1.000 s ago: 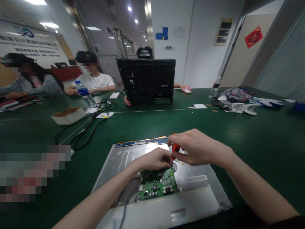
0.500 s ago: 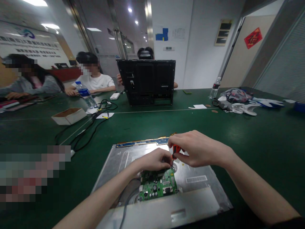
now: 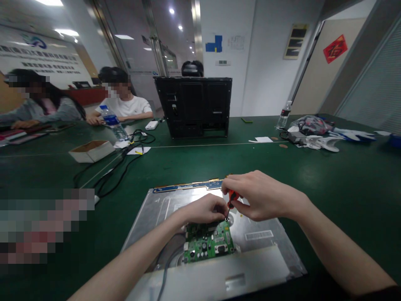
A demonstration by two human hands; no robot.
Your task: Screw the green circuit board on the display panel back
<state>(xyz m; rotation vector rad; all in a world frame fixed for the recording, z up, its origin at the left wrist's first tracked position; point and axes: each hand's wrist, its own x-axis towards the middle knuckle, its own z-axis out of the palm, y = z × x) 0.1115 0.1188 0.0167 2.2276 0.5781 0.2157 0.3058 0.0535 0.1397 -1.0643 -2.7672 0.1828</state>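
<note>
A flat metal display panel (image 3: pixel 258 259) lies on the table with a green circuit board (image 3: pixel 209 241) on its back. My right hand (image 3: pixel 255 196) grips the red-and-black handle of a screwdriver (image 3: pixel 232 198). The tool tilts slightly, its tip down at the board's upper right corner. My left hand (image 3: pixel 206 209) rests over the board's top edge. Its thumb and forefinger are pinched together beside the screwdriver's tip; whatever they hold is too small to make out. Along the panel's far edge runs a narrow blue circuit strip (image 3: pixel 188 187). A grey cable (image 3: pixel 166 269) curves left of the board.
Across the green table (image 3: pixel 266 163) stands a black monitor casing (image 3: pixel 194 108), with a person behind it. Two people sit at the left. A white open box (image 3: pixel 90 152), black cables (image 3: pixel 117 171) and a water bottle (image 3: pixel 113 123) lie left; white gloves (image 3: pixel 319 142) and another bottle (image 3: pixel 284 116) right.
The screwdriver's handle leans a little more to the right. Both hands stay at the same corner of the board. The hand beside the monitor casing is no longer in sight.
</note>
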